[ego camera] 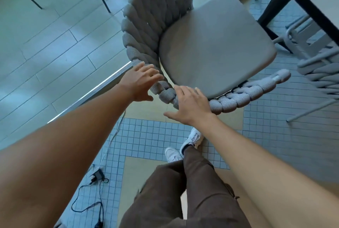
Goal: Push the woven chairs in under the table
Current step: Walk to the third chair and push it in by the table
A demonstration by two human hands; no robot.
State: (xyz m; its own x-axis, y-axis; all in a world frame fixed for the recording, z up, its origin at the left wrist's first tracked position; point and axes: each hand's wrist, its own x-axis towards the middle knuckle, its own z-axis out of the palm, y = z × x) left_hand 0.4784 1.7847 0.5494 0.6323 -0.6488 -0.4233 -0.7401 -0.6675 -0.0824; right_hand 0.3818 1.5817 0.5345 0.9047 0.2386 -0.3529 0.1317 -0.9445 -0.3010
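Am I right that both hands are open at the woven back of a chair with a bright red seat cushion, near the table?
Not quite: the head view shows the seat cushion is grey, not red. The rest holds: the left hand and right hand are both open at the woven back of the chair, and the table stands close by at upper right.

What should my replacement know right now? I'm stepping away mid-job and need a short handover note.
Left hand: open, fingers spread at the braided rim of the grey woven chair with the flat seat cushion; grip not closed.
Right hand: open, resting on the same rim nearer the seat.
That chair stands clear of the black-edged pale table, its seat not under it.
A second grey woven chair sits at the right, partly under the table.
Left: push the first chair in; check the second.
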